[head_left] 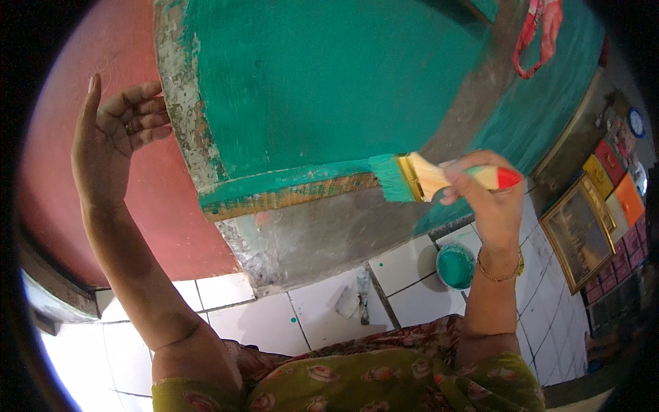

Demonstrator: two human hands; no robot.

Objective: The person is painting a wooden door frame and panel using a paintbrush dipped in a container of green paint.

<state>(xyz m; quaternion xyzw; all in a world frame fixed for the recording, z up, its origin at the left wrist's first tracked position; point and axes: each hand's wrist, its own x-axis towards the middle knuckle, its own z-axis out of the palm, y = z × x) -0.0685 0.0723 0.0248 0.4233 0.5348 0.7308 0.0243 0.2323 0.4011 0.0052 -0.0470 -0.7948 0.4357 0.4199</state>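
Note:
My right hand (484, 182) grips the pale wooden handle of a paintbrush (425, 176), its end red and its bristles coated in green. The bristle tips touch the lower edge of a green-painted surface (329, 89), where a strip of bare brownish wood (295, 196) shows through patchy paint. Over at the left, my left hand (127, 127) is raised with its fingers apart and the thumb up. It holds nothing, and its fingertips are at the rough, flaking edge (185, 96) of the wall; whether they touch is hard to tell.
A tub of green paint (456, 266) stands on the white tiled floor (261, 319), near a scraper-like tool (362, 295). Unpainted grey wall (322, 237) lies below the wood strip. A red cloth (539, 38) hangs upper right; a gold-framed picture (580, 233) is at the right.

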